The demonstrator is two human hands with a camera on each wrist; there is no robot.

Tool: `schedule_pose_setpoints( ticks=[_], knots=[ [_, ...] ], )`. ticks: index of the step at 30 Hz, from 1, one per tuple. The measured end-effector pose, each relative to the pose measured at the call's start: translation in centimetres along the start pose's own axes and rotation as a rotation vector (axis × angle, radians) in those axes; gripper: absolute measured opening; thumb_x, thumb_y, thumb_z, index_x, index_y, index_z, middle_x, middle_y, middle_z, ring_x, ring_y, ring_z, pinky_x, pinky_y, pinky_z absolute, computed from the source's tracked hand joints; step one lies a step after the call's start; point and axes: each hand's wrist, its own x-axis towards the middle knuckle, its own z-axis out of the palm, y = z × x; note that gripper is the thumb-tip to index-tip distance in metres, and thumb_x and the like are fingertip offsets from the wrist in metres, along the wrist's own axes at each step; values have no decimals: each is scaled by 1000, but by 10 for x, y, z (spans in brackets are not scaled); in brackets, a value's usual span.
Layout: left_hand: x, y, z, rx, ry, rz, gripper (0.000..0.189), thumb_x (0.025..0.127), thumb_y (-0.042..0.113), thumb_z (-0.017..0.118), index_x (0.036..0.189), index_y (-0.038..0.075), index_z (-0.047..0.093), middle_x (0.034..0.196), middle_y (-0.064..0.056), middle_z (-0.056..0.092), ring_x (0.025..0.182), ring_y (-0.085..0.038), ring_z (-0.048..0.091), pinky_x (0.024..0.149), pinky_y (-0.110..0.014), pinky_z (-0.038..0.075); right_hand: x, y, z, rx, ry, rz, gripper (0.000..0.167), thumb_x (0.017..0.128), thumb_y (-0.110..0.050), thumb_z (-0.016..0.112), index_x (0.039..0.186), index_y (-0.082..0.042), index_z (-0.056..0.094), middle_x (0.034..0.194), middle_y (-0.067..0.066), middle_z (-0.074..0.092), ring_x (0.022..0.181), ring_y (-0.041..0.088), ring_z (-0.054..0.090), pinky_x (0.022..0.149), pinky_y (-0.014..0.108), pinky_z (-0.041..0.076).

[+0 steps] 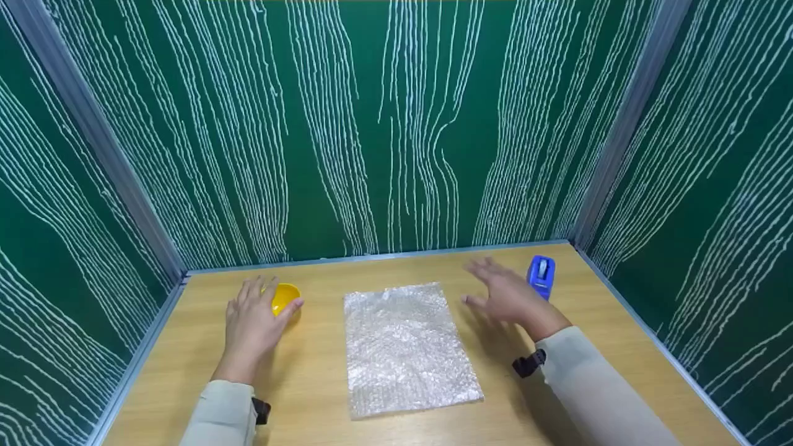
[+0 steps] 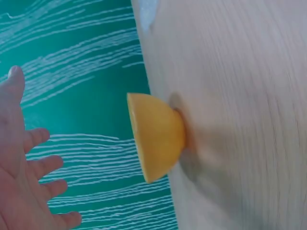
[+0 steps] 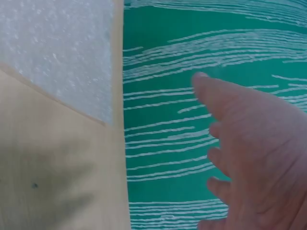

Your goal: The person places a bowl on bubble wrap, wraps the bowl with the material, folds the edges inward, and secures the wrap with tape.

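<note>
A pale wood tabletop (image 1: pixel 310 396) with fine grain fills the lower part of the head view, boxed in on three sides by green walls: a back wall (image 1: pixel 372 93), a left wall (image 1: pixel 37 260) and a right wall (image 1: pixel 694 186), all streaked with wavy white lines. Grey posts (image 1: pixel 99 136) stand at the two far corners, and a narrow grey strip (image 1: pixel 384 254) runs along the foot of the back wall. Near the middle of the tabletop lies a flat, shiny sheet of bubble wrap (image 1: pixel 409 350), its near edge slightly slanted. To its left a yellow bowl (image 1: pixel 286 297) sits upright on its base, throwing a soft shadow on the wood. The left hand (image 1: pixel 254 319) is beside it with fingers spread, and the left wrist view shows a gap between them. The right hand (image 1: pixel 505 294) is also spread, holding nothing, in the air between the bubble wrap and a blue tape dispenser (image 1: pixel 541 279) toward the far right corner. Its shadow falls on the wood, where the right wrist view picks out a small dark spot (image 3: pixel 34 185). Both arms wear light sleeves (image 1: pixel 595 384).
</note>
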Motion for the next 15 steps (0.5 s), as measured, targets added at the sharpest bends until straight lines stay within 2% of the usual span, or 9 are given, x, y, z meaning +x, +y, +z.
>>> schedule_pose_setpoints(
  ticks=[5, 11, 15],
  knots=[
    [11, -12, 3, -24, -51, -44, 94, 109, 75, 57, 178, 14, 35, 187, -25, 23, 173, -55, 15, 138, -80, 9, -3, -5, 14, 42, -113, -46, 83, 106, -53, 77, 177, -29, 41, 189, 7, 27, 177, 43, 18, 140, 70, 21],
    [24, -27, 9, -46, -113, -107, 97, 109, 76, 56, 180, 15, 31, 186, -28, 22, 170, -57, 19, 137, -80, 14, -4, -8, 36, 37, -238, -135, 76, 107, -42, 77, 174, -21, 47, 185, 13, 36, 174, 47, 27, 139, 70, 25],
    [32, -31, 15, -78, -145, -153, 99, 108, 75, 58, 181, 15, 29, 186, -29, 21, 167, -56, 23, 137, -80, 18, -2, -8, 47, 53, -306, -129, 78, 102, -35, 85, 171, -23, 52, 185, 9, 38, 174, 46, 29, 139, 69, 26]
  ],
)
